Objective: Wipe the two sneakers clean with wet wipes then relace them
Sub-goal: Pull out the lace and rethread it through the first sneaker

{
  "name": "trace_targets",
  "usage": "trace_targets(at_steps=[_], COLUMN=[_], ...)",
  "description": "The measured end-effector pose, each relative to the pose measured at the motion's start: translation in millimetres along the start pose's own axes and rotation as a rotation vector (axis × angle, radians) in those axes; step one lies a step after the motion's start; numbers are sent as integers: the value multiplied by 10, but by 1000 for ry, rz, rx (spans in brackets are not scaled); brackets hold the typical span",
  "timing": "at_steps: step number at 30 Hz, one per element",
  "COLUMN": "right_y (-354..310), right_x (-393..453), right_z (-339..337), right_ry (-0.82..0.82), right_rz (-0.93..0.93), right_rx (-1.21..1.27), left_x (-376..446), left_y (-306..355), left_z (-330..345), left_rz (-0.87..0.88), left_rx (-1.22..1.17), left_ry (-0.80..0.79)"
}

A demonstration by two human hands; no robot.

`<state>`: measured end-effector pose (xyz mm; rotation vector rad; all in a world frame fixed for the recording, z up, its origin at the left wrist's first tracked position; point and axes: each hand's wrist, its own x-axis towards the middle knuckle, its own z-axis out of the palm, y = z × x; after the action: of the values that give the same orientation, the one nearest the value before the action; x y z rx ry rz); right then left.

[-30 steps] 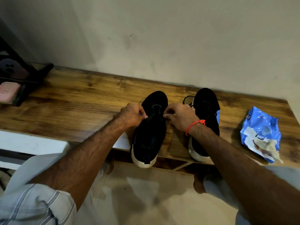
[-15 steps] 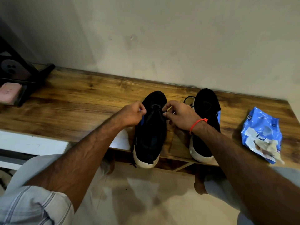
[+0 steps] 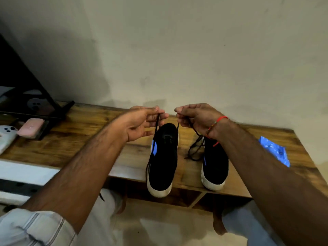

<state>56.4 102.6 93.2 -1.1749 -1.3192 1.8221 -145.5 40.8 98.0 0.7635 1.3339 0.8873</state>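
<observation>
Wooden tabletop (image 3: 74,139): black lace (image 3: 156,128) ends are pinched by raised left hand (image 3: 142,123) and right hand (image 3: 197,116) above sneaker (image 3: 164,157); no writing readable.

Both bare forearms reach forward, raised and near each other, palms turned inward. The left hand (image 3: 142,121) has thumb and fingertips pinched together, the lower fingers loosely curled. The right hand (image 3: 197,116) is curled tighter, fingertips pinched too, with a red thread band (image 3: 217,124) round its wrist.
</observation>
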Motion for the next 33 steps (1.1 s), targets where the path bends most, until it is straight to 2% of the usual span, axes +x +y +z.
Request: trace_targets(at_steps=[4,9,16,22,27,33], right_y=[-470,-1000,-1440,-1630,-1667,-1805], right_x=[-121,-329,-659,-800,-759,-858], right_z=[160,306,521,561,571,665], right_ry=[17,68,99,209,449,493], right_rz=[-44,-116,-253,-435,-674,-805], right_rx=[83,166,198,-97,-420,-517], left_x=[-279,-645,-976,-1096,-1140,-1142], left_y=[363,879,1238,1428,1543,1655], left_z=[82,180,409,503,622,709], left_rz=[34,182,279,448,577,721], left_rx=[-103,-259,-274,-175,57,245], left_ry=[-33,23,70,240,383,506])
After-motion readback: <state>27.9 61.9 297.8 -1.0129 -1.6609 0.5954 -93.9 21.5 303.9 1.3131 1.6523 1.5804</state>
